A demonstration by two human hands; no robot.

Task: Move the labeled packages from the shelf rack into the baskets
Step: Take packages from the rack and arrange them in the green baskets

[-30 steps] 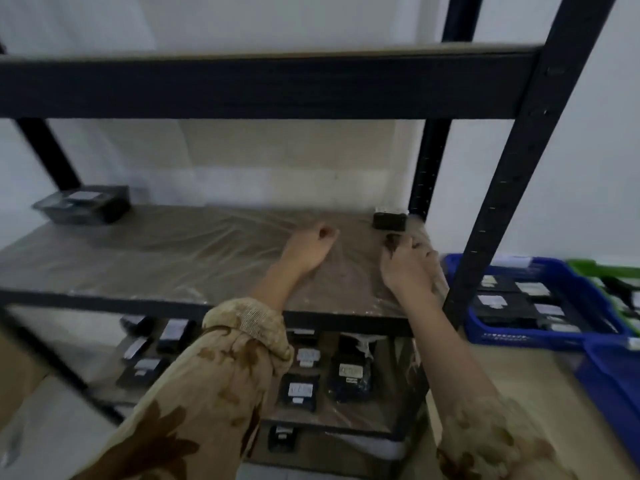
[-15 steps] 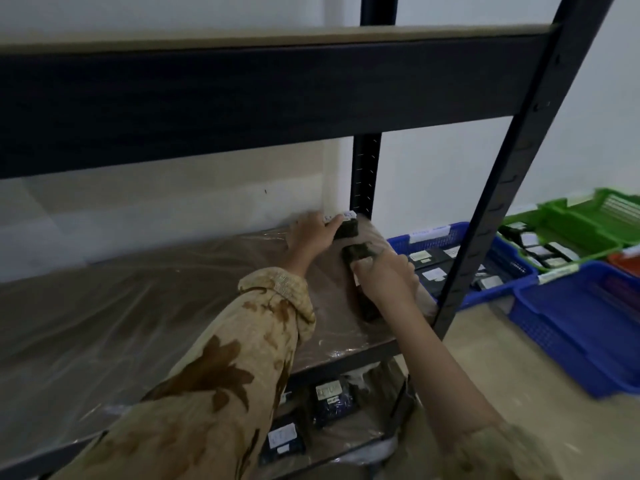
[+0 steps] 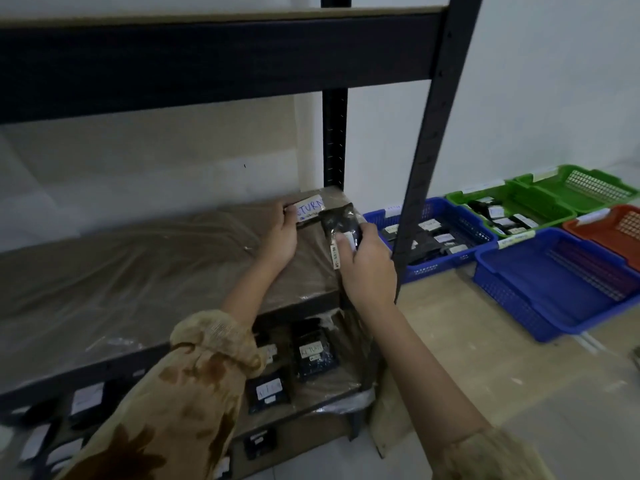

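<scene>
Head view: packages (image 3: pixel 341 220) in both hands (image 3: pixel 369 268).

A labelled package (image 3: pixel 309 208) is gripped by the left hand (image 3: pixel 282 237) at the shelf's (image 3: pixel 138 282) far right corner. A second black package (image 3: pixel 341 225) is held by the right hand (image 3: pixel 369 268). Baskets (image 3: pixel 554 306) are seen on the floor beside the rack.

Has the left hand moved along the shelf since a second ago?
Yes. The left hand went from mid-shelf toward the rear post, now gripping the labeled package there.
</scene>
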